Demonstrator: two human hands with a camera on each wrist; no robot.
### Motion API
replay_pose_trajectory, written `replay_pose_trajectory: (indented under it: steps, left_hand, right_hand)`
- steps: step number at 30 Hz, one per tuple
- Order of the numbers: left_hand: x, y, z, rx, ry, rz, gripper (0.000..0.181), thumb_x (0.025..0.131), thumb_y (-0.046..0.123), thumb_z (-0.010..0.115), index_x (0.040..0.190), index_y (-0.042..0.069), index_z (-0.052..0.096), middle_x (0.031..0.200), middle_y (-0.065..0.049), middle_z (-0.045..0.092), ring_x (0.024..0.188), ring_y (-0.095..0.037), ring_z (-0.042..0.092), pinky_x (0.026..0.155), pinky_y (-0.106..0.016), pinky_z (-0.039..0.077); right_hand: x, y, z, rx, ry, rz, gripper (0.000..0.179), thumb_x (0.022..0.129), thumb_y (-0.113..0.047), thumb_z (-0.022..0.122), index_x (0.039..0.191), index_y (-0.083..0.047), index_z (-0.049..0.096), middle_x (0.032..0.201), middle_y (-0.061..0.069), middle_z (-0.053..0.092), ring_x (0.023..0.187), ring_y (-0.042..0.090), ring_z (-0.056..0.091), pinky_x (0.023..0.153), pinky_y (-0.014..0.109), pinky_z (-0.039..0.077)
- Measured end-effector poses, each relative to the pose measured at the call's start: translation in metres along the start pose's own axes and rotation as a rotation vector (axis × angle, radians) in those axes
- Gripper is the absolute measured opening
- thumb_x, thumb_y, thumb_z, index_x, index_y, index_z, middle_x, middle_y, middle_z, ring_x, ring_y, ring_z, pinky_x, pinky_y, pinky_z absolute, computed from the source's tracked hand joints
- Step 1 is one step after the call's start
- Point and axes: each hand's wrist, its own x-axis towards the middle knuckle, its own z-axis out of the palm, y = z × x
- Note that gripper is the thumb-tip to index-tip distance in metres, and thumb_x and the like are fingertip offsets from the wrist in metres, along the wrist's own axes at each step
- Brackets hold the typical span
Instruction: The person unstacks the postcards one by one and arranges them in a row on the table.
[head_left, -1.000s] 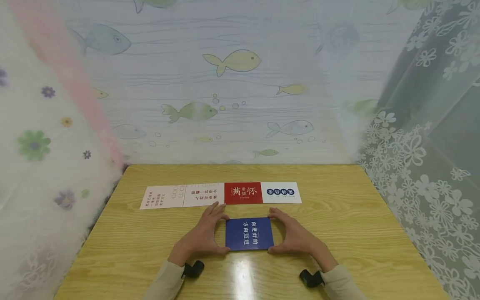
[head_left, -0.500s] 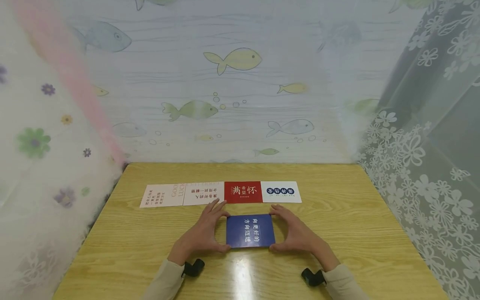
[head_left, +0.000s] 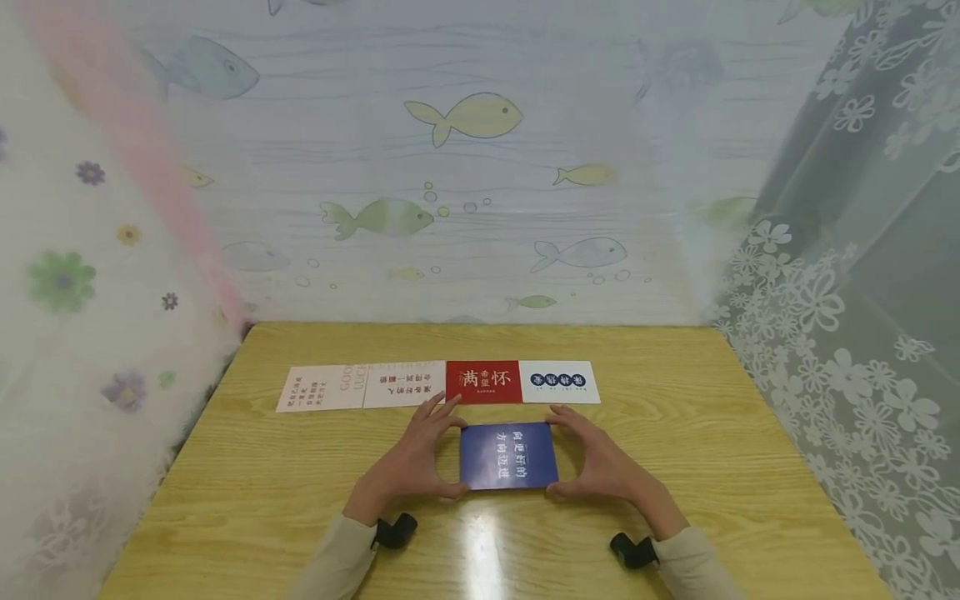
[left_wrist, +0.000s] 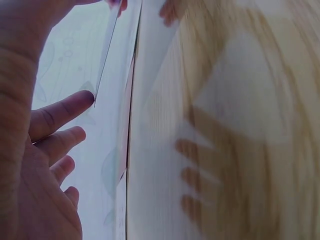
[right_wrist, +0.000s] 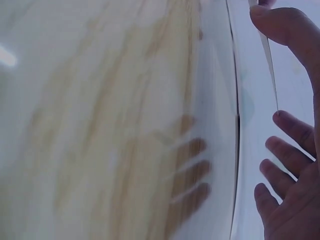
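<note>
A blue card [head_left: 491, 457] with white Chinese characters running sideways is held level between both hands. My left hand [head_left: 408, 460] pinches its left edge, thumb at the near corner and index finger at the far one. On the opposite edge my right hand [head_left: 609, 462] grips the same way. In the left wrist view the card [left_wrist: 106, 60] appears as a thin sheet, raised off the table with a reflection below. The right wrist view also shows the card [right_wrist: 270, 65] edge-on between thumb and index fingertip, the other fingers spread.
Beyond the hands lies a row of cards side by side: a pale pink card [head_left: 322, 388], another pink card [head_left: 405, 385], a red card [head_left: 483, 383] and a white card [head_left: 561, 392] with blue circles. Fish-patterned curtain [head_left: 480, 250] borders the wooden table [head_left: 712, 467] behind.
Both hands have carried the blue card slightly right and away from the body, nearer the row of cards. The row itself stays in place; the head view has shifted a little.
</note>
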Motion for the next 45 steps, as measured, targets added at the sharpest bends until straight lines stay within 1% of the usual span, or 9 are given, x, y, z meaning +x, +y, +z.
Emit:
replay_pose_trajectory:
  steps: [6,10,18,20,25,28,35,39,45]
  left_hand:
    - [0.009,0.003,0.008,-0.021,0.007,0.02,0.08,0.062,0.044,0.093,0.127,0.012,0.059,0.164,-0.019,0.032,0.153,-0.044,0.018,0.117,-0.066,0.029]
    - [0.015,0.006,0.012,-0.018,0.0,0.022,0.079,0.065,0.045,0.092,0.129,0.014,0.059,0.165,-0.017,0.03,0.155,-0.042,0.015,0.119,-0.065,0.027]
    - [0.03,0.013,0.021,-0.006,0.005,0.065,0.078,0.064,0.042,0.093,0.127,0.01,0.059,0.163,-0.02,0.033,0.154,-0.044,0.018,0.124,-0.063,0.014]
    - [0.033,0.014,0.023,0.0,-0.003,0.064,0.079,0.064,0.043,0.092,0.127,0.01,0.058,0.163,-0.02,0.033,0.154,-0.044,0.018,0.125,-0.062,0.012]
    - [0.039,0.017,0.028,0.023,-0.009,0.07,0.08,0.065,0.045,0.091,0.128,0.01,0.058,0.163,-0.02,0.034,0.154,-0.044,0.018,0.124,-0.065,0.011]
    - [0.043,0.02,0.031,0.029,-0.005,0.081,0.08,0.065,0.046,0.091,0.129,0.01,0.058,0.163,-0.021,0.033,0.153,-0.045,0.019,0.123,-0.066,0.012]
    - [0.053,0.025,0.037,0.059,-0.023,0.078,0.081,0.066,0.048,0.089,0.129,0.01,0.058,0.163,-0.022,0.032,0.154,-0.044,0.019,0.124,-0.063,0.014]
    - [0.059,0.027,0.043,0.068,-0.027,0.076,0.079,0.066,0.048,0.089,0.128,0.011,0.058,0.162,-0.021,0.034,0.153,-0.042,0.021,0.125,-0.061,0.014]
    - [0.069,0.031,0.049,0.042,-0.041,0.07,0.08,0.066,0.048,0.089,0.13,0.009,0.059,0.163,-0.02,0.034,0.153,-0.042,0.021,0.125,-0.061,0.013]
  right_hand:
    - [-0.006,0.008,-0.007,0.006,0.024,-0.007,0.101,0.06,-0.042,0.098,0.146,-0.015,0.052,0.161,0.01,0.04,0.15,0.038,0.033,0.118,0.059,0.032]
    - [-0.01,0.012,-0.013,0.005,0.037,-0.007,0.101,0.061,-0.042,0.098,0.146,-0.015,0.052,0.161,0.012,0.041,0.149,0.039,0.034,0.117,0.059,0.033]
    - [-0.019,0.017,-0.023,-0.007,0.05,0.032,0.098,0.061,-0.04,0.098,0.145,-0.018,0.052,0.161,0.009,0.04,0.15,0.038,0.032,0.117,0.062,0.032]
    - [-0.021,0.018,-0.025,-0.017,0.057,0.032,0.098,0.061,-0.04,0.098,0.145,-0.018,0.052,0.161,0.009,0.041,0.15,0.039,0.032,0.117,0.063,0.032]
    - [-0.025,0.023,-0.03,-0.041,0.094,-0.021,0.099,0.058,-0.035,0.099,0.143,-0.011,0.053,0.156,0.016,0.045,0.147,0.045,0.034,0.117,0.067,0.029]
    - [-0.026,0.026,-0.033,-0.048,0.104,-0.038,0.099,0.057,-0.032,0.099,0.142,-0.008,0.054,0.155,0.02,0.045,0.146,0.047,0.034,0.118,0.069,0.025]
    - [-0.03,0.03,-0.042,-0.091,0.096,-0.029,0.101,0.057,-0.033,0.098,0.142,-0.004,0.052,0.156,0.023,0.043,0.146,0.051,0.032,0.117,0.072,0.019]
    - [-0.033,0.033,-0.046,-0.125,0.092,-0.016,0.101,0.057,-0.033,0.098,0.142,-0.002,0.052,0.156,0.024,0.043,0.146,0.05,0.032,0.117,0.072,0.019]
    - [-0.038,0.041,-0.053,-0.148,0.09,-0.003,0.102,0.057,-0.034,0.098,0.142,0.0,0.052,0.155,0.025,0.044,0.146,0.05,0.033,0.117,0.071,0.02]
